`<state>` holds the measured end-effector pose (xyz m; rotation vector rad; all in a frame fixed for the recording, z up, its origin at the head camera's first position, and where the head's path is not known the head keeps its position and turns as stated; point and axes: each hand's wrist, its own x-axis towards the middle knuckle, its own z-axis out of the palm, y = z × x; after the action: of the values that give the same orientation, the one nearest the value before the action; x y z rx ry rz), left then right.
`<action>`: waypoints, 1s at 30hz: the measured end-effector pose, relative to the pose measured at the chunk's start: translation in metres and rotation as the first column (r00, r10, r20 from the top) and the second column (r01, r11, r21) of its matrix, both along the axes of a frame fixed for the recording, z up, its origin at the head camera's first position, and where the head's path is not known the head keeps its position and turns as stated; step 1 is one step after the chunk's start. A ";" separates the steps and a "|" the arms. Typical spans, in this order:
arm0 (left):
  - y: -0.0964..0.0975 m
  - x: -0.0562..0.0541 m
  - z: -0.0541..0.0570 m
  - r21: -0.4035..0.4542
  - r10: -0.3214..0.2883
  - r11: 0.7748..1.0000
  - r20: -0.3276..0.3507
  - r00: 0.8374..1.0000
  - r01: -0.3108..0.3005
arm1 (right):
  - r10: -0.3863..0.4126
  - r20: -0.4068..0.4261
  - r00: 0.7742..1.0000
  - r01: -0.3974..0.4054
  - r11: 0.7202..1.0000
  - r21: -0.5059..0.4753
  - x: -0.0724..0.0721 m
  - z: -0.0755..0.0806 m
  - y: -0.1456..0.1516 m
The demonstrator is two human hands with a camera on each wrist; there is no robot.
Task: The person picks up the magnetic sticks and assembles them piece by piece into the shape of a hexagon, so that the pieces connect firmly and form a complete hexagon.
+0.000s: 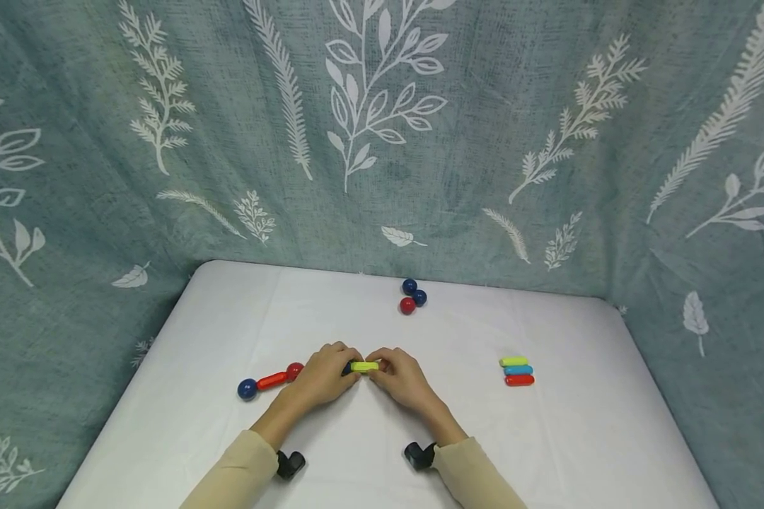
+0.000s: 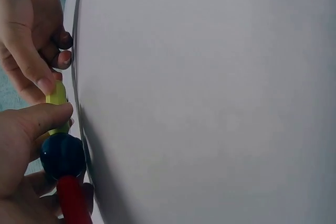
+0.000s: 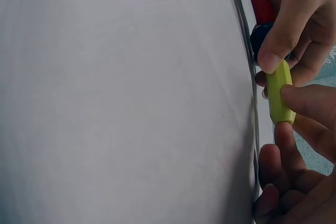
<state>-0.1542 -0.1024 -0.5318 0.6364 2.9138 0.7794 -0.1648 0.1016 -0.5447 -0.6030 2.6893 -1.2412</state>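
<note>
Head view: L hand (image 1: pixel 323 376) grips navy ball (image 2: pixel 62 155) w/ curled fingers; R hand (image 1: pixel 402 380) pinches yellow rod (image 1: pixel 365 367) btwn thumb & fingers.

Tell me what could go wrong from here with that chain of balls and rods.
The yellow-green rod could slip, since the right hand seems to hold it only by the fingertips. The chain might bend or separate at a joint, because its navy end ball extends well beyond the left hand. If bumped, the rearmost loose navy ball could roll off the table's far edge.
</note>
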 end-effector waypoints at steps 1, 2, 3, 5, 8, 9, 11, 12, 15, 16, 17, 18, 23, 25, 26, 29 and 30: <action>-0.001 0.000 0.000 0.009 0.003 1.000 0.001 1.000 -0.003 | 0.003 0.000 1.000 -0.003 1.000 -0.003 0.000 0.001 0.000; -0.002 0.000 0.000 0.015 0.005 1.000 0.002 1.000 -0.005 | 0.007 0.001 1.000 -0.007 1.000 -0.007 0.000 0.001 0.001; -0.003 0.000 -0.001 0.023 0.007 1.000 0.004 1.000 -0.007 | 0.009 0.004 1.000 -0.009 1.000 -0.015 -0.001 0.002 0.002; -0.004 0.000 -0.001 0.026 0.009 1.000 0.012 1.000 -0.009 | -0.001 0.014 1.000 0.001 1.000 -0.030 -0.003 0.003 0.005; -0.005 0.000 -0.002 0.028 0.014 0.999 0.027 1.000 -0.015 | -0.044 0.021 0.999 0.045 0.997 -0.064 -0.010 0.005 0.010; -0.005 -0.001 -0.003 0.028 0.016 0.999 0.030 0.999 -0.017 | -0.070 0.023 0.997 0.072 0.995 -0.074 -0.013 0.005 0.012; -0.005 0.000 -0.003 0.026 0.022 0.999 0.037 0.999 -0.023 | -0.124 0.015 0.992 0.125 0.988 -0.093 -0.021 0.006 0.017; -0.005 0.000 -0.003 0.026 0.024 0.999 0.039 0.999 -0.025 | -0.154 0.009 0.988 0.154 0.982 -0.105 -0.025 0.006 0.020; -0.005 0.000 -0.003 0.033 0.026 0.999 0.044 0.999 -0.027 | -0.244 -0.008 0.970 0.241 0.960 -0.143 -0.038 0.005 0.028; -0.005 0.001 -0.002 0.035 0.027 0.999 0.044 0.999 -0.028 | -0.267 -0.017 0.964 0.261 0.953 -0.153 -0.042 0.005 0.030; -0.005 0.001 -0.002 0.036 0.027 0.999 0.044 0.999 -0.029 | -0.288 -0.029 0.957 0.279 0.946 -0.164 -0.045 0.005 0.032; -0.005 0.001 -0.002 0.039 0.028 0.999 0.045 0.999 -0.029 | -0.311 -0.036 0.950 0.301 0.938 -0.173 -0.049 0.005 0.034; -0.005 0.001 -0.003 0.047 0.036 0.998 0.052 0.998 -0.038 | -0.417 -0.034 0.908 0.398 0.887 -0.232 -0.065 0.004 0.040; -0.005 0.000 -0.004 0.054 0.036 0.998 0.055 0.998 -0.039 | -0.450 -0.008 0.893 0.433 0.865 -0.251 -0.071 0.003 0.042; -0.005 0.000 -0.004 0.057 0.036 0.998 0.056 0.998 -0.039 | -0.459 0.005 0.888 0.445 0.858 -0.255 -0.074 0.002 0.042; -0.006 -0.001 -0.005 0.063 0.033 0.997 0.058 0.998 -0.037 | -0.460 0.054 0.886 0.457 0.850 -0.262 -0.080 0.000 0.042; -0.006 -0.001 -0.005 0.064 0.033 0.997 0.060 0.998 -0.036 | -0.453 0.068 0.889 0.454 0.852 -0.260 -0.081 -0.001 0.042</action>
<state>-0.1549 -0.1085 -0.5370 0.5599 2.8643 0.8840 -0.2461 0.1432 -0.5458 0.0341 2.7726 -1.7343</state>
